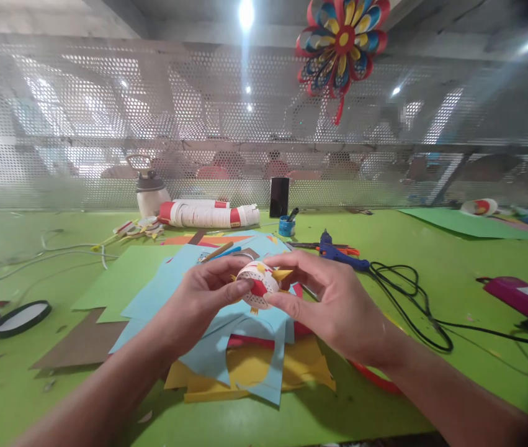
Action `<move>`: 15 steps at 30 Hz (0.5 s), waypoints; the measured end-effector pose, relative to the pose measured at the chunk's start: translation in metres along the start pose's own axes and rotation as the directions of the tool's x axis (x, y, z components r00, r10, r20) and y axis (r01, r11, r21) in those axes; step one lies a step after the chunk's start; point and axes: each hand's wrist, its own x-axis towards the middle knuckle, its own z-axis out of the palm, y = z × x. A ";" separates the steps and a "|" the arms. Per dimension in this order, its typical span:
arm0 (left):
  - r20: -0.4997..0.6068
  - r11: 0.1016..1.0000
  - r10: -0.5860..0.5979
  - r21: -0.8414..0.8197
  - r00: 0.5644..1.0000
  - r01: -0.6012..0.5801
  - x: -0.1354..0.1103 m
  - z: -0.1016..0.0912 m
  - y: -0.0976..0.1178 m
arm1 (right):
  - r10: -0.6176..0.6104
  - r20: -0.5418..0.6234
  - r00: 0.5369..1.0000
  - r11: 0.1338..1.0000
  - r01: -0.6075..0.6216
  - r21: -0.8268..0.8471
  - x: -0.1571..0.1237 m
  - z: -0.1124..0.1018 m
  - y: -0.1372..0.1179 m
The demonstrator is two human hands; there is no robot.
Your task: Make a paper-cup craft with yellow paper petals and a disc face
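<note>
Both my hands hold a small paper cup craft (260,284), white with red and yellow paper pieces, above a pile of coloured paper sheets (240,347). My left hand (208,292) pinches its left side with thumb and fingers. My right hand (326,298) grips the right side, fingers curled round it near a yellow paper point. The craft is held a little above the green table (431,292).
A blue glue gun (338,251) with a black cord (412,298) lies right of the hands. A stack of paper cups (210,214), a white jug (149,186), a dark phone (279,197) and a small blue pot (286,226) stand behind. A pink case (522,295) sits far right, a tape ring (20,318) left.
</note>
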 end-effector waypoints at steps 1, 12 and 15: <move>0.005 1.000 0.003 0.002 1.000 -0.003 0.000 0.000 0.000 | -0.010 -0.001 1.000 1.000 0.010 -0.005 0.000 0.000 -0.001; -0.052 0.994 0.064 0.090 0.997 -0.059 -0.002 0.001 0.005 | -0.012 0.003 1.000 0.999 0.012 0.044 -0.001 -0.002 -0.002; -0.015 0.996 0.063 0.071 0.998 -0.062 -0.002 0.001 0.004 | -0.041 -0.040 0.998 0.996 0.044 0.076 -0.003 -0.003 -0.003</move>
